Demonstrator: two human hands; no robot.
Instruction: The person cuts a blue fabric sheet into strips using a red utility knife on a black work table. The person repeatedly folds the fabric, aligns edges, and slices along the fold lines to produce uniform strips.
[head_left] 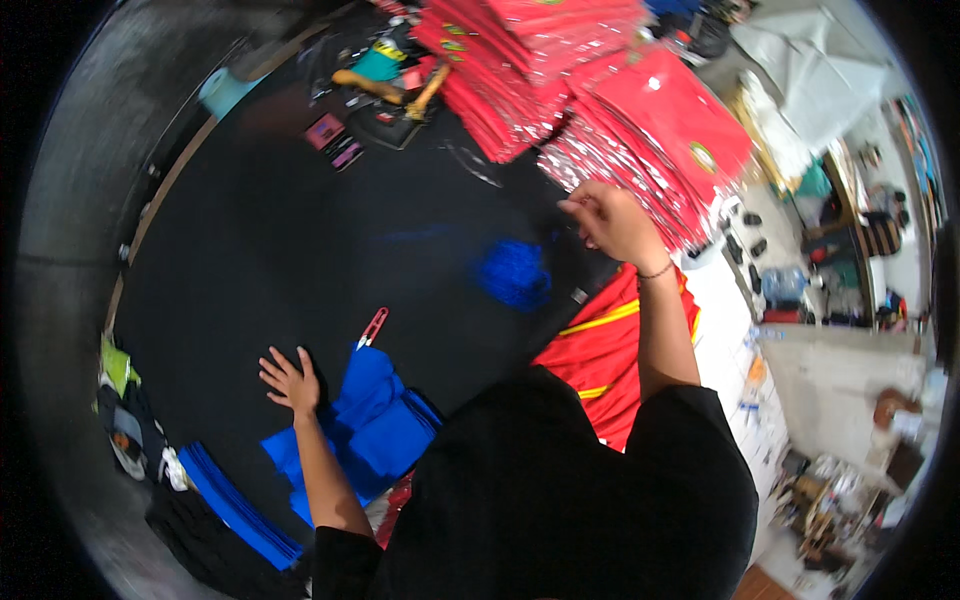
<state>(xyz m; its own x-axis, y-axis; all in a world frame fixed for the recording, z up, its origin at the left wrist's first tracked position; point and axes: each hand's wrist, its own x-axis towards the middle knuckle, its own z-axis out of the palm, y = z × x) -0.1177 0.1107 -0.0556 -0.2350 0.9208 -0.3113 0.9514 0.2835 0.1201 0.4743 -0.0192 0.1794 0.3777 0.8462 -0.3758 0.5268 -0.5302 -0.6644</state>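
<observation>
Here the left hand (290, 380) rests flat and open on the black table (260, 240), touching folded blue fabric (375, 420); the right hand (610, 222) pinches a plastic-wrapped red garment stack (650, 140), which looks liable to slide off.

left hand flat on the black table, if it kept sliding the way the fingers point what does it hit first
The left hand points up and away across the bare black table. The way looks free for a long stretch. The red thread snips lie off to its right, likely missed, though the fisheye bend makes that uncertain.

Left hand (290, 382) flat, fingers spread; right hand (610, 222) raised, fingers pinched.
</observation>
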